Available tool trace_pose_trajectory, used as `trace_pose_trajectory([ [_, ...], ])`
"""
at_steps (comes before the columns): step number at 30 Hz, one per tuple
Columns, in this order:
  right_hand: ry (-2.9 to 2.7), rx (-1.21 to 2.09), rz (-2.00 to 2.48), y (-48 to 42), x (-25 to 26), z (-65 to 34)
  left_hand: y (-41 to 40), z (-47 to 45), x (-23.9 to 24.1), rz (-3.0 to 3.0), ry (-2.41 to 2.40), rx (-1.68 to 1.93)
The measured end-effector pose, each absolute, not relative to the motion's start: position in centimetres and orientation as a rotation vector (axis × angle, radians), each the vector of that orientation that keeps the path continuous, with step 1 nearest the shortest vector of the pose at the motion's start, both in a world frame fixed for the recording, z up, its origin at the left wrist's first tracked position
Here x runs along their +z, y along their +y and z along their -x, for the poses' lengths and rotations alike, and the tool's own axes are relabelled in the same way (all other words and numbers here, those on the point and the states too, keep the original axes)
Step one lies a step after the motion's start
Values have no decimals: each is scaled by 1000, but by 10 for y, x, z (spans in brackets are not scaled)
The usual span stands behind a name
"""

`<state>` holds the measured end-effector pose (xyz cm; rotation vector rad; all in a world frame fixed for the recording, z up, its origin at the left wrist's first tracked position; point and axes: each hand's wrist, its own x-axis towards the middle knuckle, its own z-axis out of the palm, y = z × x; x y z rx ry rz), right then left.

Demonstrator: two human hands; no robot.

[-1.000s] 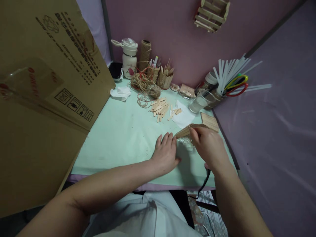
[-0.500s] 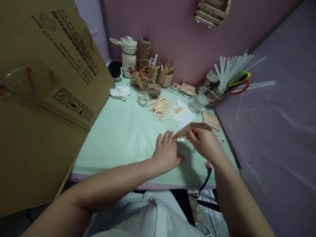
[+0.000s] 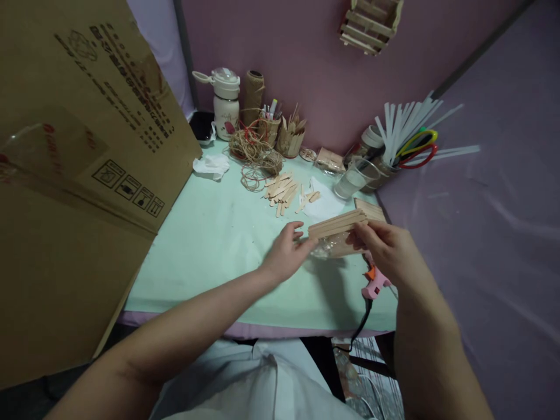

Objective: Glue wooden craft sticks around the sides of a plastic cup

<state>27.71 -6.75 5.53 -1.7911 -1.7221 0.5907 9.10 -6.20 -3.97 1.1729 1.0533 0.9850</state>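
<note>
In the head view, my right hand (image 3: pixel 387 242) pinches the right end of a piece made of wooden craft sticks (image 3: pixel 335 224) laid side by side, held raised above the table. My left hand (image 3: pixel 289 249) is at its left end, thumb and fingers apart and curved; whether the thumb touches the piece I cannot tell. Below the piece lies clear crinkled plastic wrapping (image 3: pixel 326 248) with more wood in or under it. A pink glue gun (image 3: pixel 375 286) with an orange trigger rests by my right wrist, its cord running off the front edge.
Loose craft sticks (image 3: pixel 282 191) lie mid-table by a white paper (image 3: pixel 324 204). Behind are tangled twine (image 3: pixel 254 149), a bottle (image 3: pixel 226 111), a clear cup (image 3: pixel 355 178) and a holder with glue sticks and scissors (image 3: pixel 420 149). A large cardboard box (image 3: pixel 87 192) stands left.
My right hand has lifted and turned the stick piece, moving right, so its flat face shows. My left hand has come up off the table with fingers curved. The glue gun is now more visible.
</note>
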Motion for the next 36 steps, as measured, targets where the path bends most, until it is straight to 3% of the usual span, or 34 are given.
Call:
trace_pose_trajectory([
  [3,-1482,779,1643,-71,52,-277,-55,-84,-32,-764,813,873],
  [8,-1119,1016,1437,-73,32,-272,-52,-76,-23,-597,569,796],
  [36,-1021,956,1459,-96,4,-263,-59,-82,-28,-722,662,828],
])
